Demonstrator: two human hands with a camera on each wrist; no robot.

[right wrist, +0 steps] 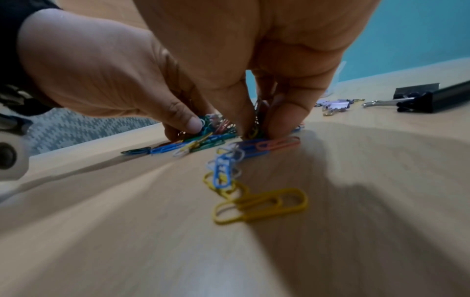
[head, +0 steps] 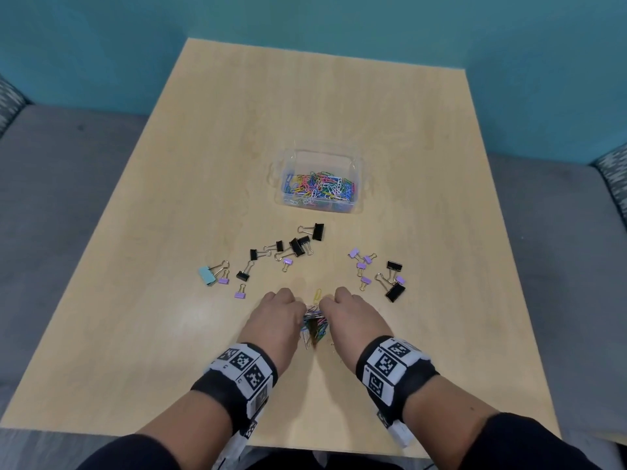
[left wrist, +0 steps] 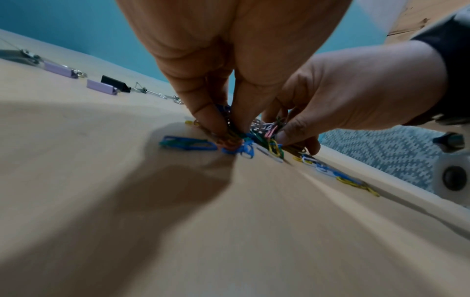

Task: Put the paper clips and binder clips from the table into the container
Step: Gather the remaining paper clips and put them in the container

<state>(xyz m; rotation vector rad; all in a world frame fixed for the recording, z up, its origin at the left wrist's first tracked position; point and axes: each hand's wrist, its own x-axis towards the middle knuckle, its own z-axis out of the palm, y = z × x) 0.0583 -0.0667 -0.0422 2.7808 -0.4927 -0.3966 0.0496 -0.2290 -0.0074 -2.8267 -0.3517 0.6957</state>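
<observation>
A small heap of coloured paper clips lies near the table's front edge between my two hands. My left hand pinches clips from the heap's left side; its fingertips curl into them. My right hand pinches clips on the right, fingertips pressed into the heap. A yellow clip lies just beyond. More loose clips trail toward me. The clear plastic container, partly filled with paper clips, stands farther back. Black, purple and teal binder clips are scattered between it and my hands.
One group of binder clips lies to the left, another group to the right. The wooden table is bounded by grey seating and a teal wall behind.
</observation>
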